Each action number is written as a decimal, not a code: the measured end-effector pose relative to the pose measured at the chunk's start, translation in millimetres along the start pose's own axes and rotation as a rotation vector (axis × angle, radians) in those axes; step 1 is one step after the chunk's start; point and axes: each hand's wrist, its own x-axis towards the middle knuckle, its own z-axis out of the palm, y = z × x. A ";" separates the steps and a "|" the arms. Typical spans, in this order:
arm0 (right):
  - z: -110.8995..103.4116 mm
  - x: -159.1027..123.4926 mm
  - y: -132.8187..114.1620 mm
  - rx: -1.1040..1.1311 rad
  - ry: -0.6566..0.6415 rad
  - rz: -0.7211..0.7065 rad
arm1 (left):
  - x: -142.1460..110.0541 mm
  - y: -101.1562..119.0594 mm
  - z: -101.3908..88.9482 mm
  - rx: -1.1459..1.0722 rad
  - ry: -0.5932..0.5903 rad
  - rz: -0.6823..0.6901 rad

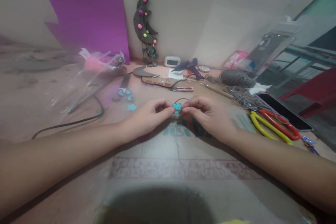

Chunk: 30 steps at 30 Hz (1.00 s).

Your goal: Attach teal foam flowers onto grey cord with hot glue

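Between my two hands, over the middle of the work surface, is a small turquoise flower-shaped piece point(176, 107). My left hand point(154, 113) pinches its left edge between thumb and forefinger. The fingers of my right hand point(206, 113) are closed in a pinch at its right edge, where a thin dark cord point(181, 99) loops up behind; whether they grip the flower or the cord is too small to make out. A loose turquoise flower point(132, 107) lies left of my left hand, with several small turquoise pieces point(126, 93) just beyond it.
A blue glue gun point(189, 67), a white digital clock point(172, 61) and thread snips point(183, 89) stand or lie behind my hands. To the right are grey yarn point(237, 78), yellow-handled pliers point(267, 129), red-handled scissors point(280, 124) and a phone point(285, 112). Clear plastic bags point(86, 84) lie left.
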 end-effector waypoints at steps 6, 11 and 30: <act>1.3 -1.2 2.4 -0.033 0.006 -0.013 | -1.9 0.2 0.5 0.059 -0.038 0.042; 2.1 -2.1 2.7 0.005 -0.004 -0.044 | -3.3 -1.4 1.6 0.104 -0.058 0.059; 8.3 1.0 -1.0 0.359 -0.087 0.104 | -3.0 -7.0 0.6 0.025 -0.089 0.101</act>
